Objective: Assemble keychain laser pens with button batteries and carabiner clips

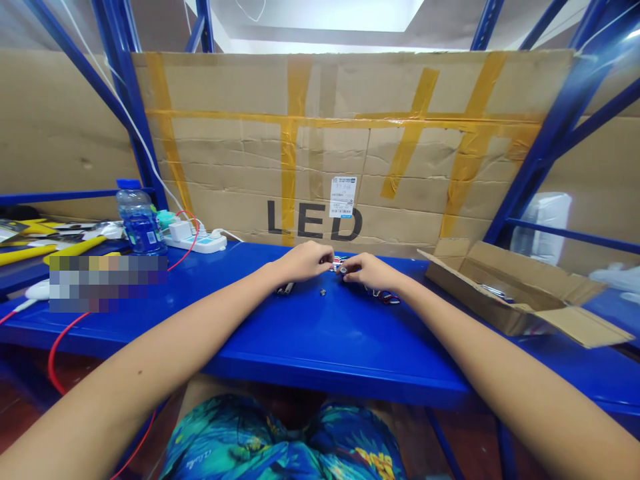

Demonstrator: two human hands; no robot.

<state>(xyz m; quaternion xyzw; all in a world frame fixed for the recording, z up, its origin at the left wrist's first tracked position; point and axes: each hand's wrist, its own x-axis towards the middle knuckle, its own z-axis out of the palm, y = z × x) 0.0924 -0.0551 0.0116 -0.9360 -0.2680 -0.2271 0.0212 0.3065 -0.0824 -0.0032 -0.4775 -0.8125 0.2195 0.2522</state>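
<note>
My left hand (309, 260) is over the blue table with its fingertips pinched together; what they hold, if anything, is too small to make out. Facing it, my right hand (371, 272) grips a small round metal part (343, 270) between thumb and fingers. Thin pieces in white, red and green (340, 260) lie just behind the fingertips. A small metal piece (323, 292) rests on the table in front of the hands. Short metallic pieces (286, 289) lie beside my left wrist. Red, white and dark wires (386, 297) show under my right hand, partly hidden by it.
On the right stands an open cardboard box (480, 293) with metallic things inside. To the left are a blue-capped bottle (140, 223), a white power strip (200, 241) with plugs, and a red cable (63, 343). A large cardboard sheet (225, 167) closes off the table's back.
</note>
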